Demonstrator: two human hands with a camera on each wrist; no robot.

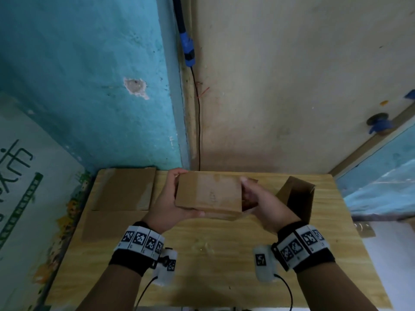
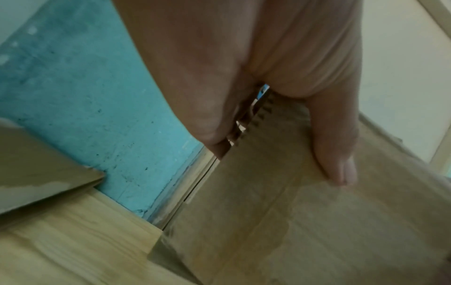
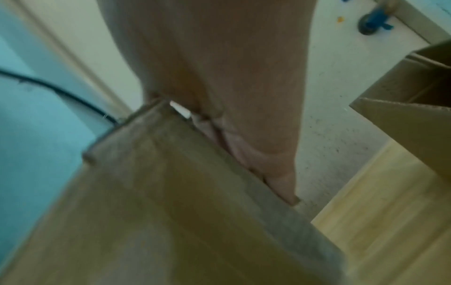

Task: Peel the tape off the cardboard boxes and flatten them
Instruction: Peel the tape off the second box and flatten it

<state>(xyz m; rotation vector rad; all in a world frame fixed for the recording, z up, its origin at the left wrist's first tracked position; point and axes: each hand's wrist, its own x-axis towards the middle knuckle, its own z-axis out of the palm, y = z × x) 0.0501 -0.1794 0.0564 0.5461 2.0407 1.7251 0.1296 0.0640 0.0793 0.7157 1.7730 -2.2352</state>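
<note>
I hold a small brown cardboard box (image 1: 207, 194) above the wooden table (image 1: 213, 265), between both hands. My left hand (image 1: 170, 198) grips its left end, thumb along the near bottom edge and fingers over the far top corner. My right hand (image 1: 258, 198) grips the right end, where the box looks open. In the left wrist view the thumb (image 2: 334, 150) lies flat on the cardboard box (image 2: 292, 221). In the right wrist view the fingers (image 3: 256, 154) wrap the edge of the cardboard box (image 3: 158, 212). No tape strip is plainly visible.
Flattened cardboard sheets (image 1: 121, 198) lie on the table's left side. An opened box (image 1: 296, 196) stands at the right, close behind my right hand. A blue and cream wall with a black cable (image 1: 198, 122) rises right behind the table.
</note>
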